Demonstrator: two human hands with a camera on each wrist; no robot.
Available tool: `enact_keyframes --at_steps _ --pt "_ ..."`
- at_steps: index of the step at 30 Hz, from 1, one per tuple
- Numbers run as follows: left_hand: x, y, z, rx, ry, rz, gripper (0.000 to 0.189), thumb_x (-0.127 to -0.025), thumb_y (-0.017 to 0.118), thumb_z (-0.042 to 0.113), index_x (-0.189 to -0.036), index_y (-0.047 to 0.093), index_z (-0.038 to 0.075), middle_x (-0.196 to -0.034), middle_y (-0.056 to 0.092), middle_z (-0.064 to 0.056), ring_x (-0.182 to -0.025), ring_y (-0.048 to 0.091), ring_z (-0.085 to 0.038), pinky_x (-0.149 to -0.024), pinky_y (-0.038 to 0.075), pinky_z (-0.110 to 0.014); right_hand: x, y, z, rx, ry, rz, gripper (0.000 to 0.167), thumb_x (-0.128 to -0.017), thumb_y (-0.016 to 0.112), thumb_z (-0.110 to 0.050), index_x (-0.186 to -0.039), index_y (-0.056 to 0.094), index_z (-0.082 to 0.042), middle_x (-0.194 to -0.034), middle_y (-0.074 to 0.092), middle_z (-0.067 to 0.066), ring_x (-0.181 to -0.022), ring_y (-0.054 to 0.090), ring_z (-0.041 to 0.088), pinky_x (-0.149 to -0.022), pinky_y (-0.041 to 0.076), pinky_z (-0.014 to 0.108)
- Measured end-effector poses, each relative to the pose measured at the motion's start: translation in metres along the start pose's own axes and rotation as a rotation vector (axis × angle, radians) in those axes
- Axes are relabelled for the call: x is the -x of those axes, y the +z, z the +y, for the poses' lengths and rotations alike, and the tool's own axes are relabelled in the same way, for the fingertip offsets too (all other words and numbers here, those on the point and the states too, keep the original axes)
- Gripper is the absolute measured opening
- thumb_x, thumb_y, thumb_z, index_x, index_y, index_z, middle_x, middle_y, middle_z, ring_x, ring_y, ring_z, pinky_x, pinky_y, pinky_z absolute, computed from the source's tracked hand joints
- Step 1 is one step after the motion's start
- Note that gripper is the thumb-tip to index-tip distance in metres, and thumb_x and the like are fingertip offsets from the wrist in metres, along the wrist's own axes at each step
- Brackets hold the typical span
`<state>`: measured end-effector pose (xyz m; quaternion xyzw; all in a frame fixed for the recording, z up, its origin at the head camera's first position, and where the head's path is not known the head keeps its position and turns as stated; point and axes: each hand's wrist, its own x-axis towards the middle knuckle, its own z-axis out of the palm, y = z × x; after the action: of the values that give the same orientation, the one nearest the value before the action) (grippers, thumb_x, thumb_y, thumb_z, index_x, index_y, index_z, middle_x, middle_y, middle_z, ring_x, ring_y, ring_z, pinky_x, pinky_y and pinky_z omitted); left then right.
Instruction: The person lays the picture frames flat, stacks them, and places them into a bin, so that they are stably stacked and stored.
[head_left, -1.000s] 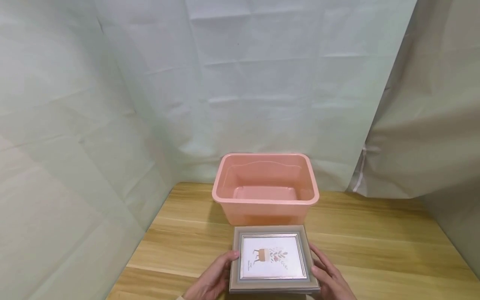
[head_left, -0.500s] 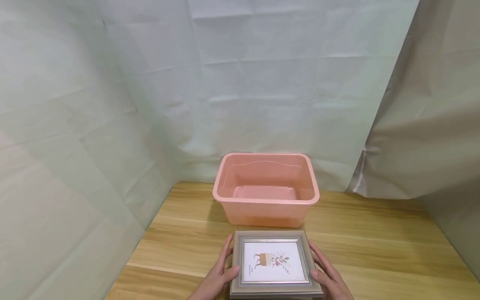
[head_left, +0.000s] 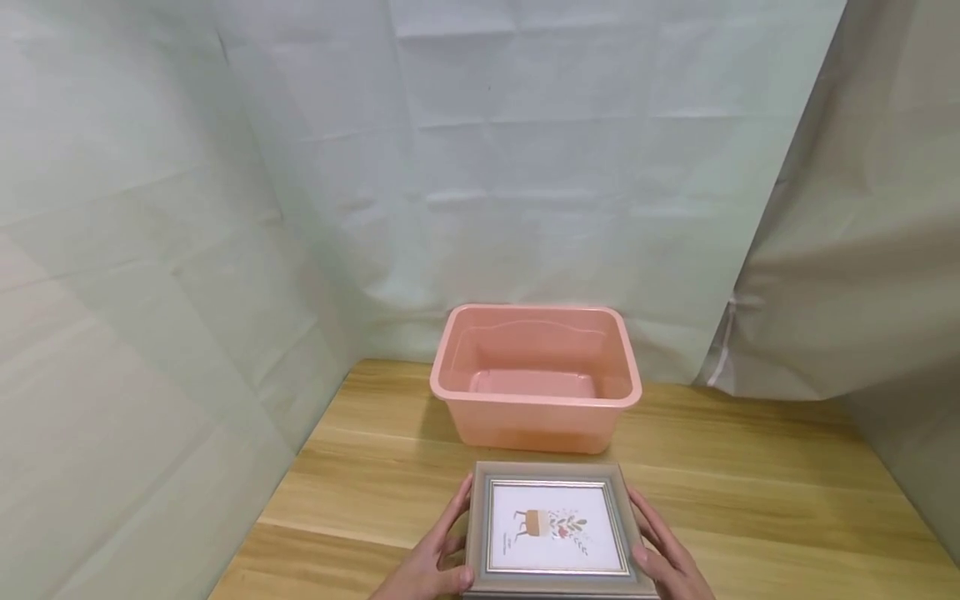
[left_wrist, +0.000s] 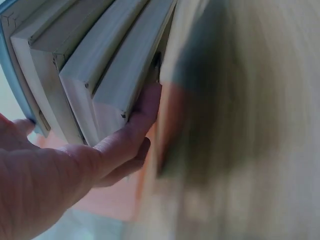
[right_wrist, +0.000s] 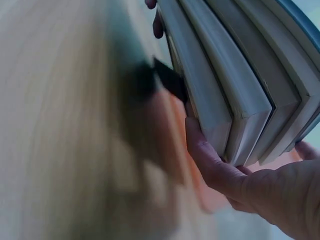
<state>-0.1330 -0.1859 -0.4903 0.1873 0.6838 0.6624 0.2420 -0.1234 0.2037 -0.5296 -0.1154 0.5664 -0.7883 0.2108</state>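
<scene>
A stack of several picture frames is held between both hands at the bottom of the head view. Its top picture frame [head_left: 555, 529] has a grey-beige border and a print of a potted plant on legs, lying sideways. My left hand [head_left: 431, 554] grips the stack's left side, thumb at the near corner. My right hand [head_left: 667, 546] grips the right side. In the left wrist view, fingers [left_wrist: 142, 107] reach under the lowest frame. The right wrist view shows the layered frame edges [right_wrist: 250, 125] and a black flap [right_wrist: 170, 80] below, with the stack raised off the table.
An open pink plastic tub [head_left: 536, 425] stands just beyond the stack, with nothing visible inside. The wooden table [head_left: 750, 500] extends to both sides. Pale cloth [head_left: 525, 167] hangs behind and at the left, and a beige curtain [head_left: 847, 292] at the right.
The stack has come slightly nearer to me and a little right, looking larger. My left fingers have moved forward along its side, and the left thumb has slid back toward the near corner.
</scene>
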Motion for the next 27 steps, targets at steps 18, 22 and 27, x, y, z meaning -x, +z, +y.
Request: enact_keyframes --at_steps 18,22,27 --pt "0.024 -0.004 0.095 0.105 0.227 -0.072 0.127 -0.092 0.084 0.051 -0.175 -0.011 0.034 -0.184 -0.011 -0.016 -0.146 0.059 -0.029 -0.094 0.067 -0.047 0.008 0.016 -0.087 0.146 -0.255 -0.102 0.078 -0.109 0.026 -0.003 -0.176 0.010 -0.039 -0.163 0.045 -0.020 -0.137 0.060 0.010 -0.099 0.062 0.037" --pt "0.014 -0.008 0.124 0.055 0.248 -0.034 0.125 -0.091 0.085 0.052 -0.176 -0.006 0.037 -0.184 -0.006 -0.013 -0.149 0.053 -0.039 -0.092 0.068 -0.049 0.002 0.027 -0.120 0.160 -0.209 0.009 0.073 -0.112 0.031 -0.008 -0.176 0.012 -0.039 -0.163 0.042 -0.016 -0.134 0.062 0.014 -0.096 0.063 0.039" --pt "-0.008 -0.015 0.162 -0.004 0.239 -0.016 0.125 -0.088 0.088 0.053 -0.175 -0.001 0.042 -0.180 -0.005 -0.024 -0.150 0.043 -0.053 -0.097 0.066 -0.047 -0.017 0.033 -0.158 0.186 -0.211 0.028 0.069 -0.115 0.030 -0.012 -0.176 0.012 -0.037 -0.165 0.038 -0.008 -0.130 0.065 0.017 -0.097 0.063 0.038"
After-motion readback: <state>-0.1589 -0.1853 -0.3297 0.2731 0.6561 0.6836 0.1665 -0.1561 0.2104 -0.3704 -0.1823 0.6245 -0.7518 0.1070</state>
